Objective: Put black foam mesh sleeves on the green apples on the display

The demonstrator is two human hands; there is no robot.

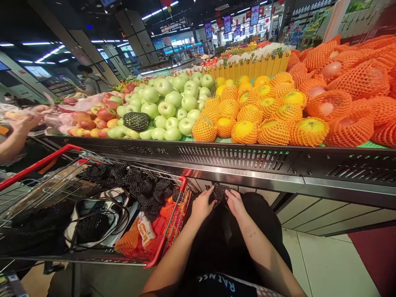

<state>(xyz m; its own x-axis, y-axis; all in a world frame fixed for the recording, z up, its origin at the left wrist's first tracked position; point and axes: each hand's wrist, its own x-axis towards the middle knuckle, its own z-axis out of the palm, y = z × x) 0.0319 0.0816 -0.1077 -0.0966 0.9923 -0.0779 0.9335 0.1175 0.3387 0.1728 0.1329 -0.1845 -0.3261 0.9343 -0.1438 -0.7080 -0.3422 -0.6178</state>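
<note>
Between my two hands, just in front of the stand's steel edge, is a small black foam fruit net (pixel 220 192). My left hand (pixel 202 205) has its index finger and thumb at the net's left side, closed on its edge. On the other side, my right hand (pixel 235 202) pinches the net with its fingertips. Whether anything is inside the net cannot be made out. A fruit in a black net (pixel 136 121) lies on the stand among green apples (pixel 167 108). Oranges in orange foam nets (pixel 244 131) sit right of them.
A shopping cart (pixel 161 243) with red corners stands to my left, holding black foam nets (pixel 148 187), orange nets (pixel 128 243) and a white bag (pixel 74 225). Red apples (pixel 107 114) and large orange-netted fruit (pixel 349 119) flank the display. Another person's arm (pixel 18 132) reaches in at far left.
</note>
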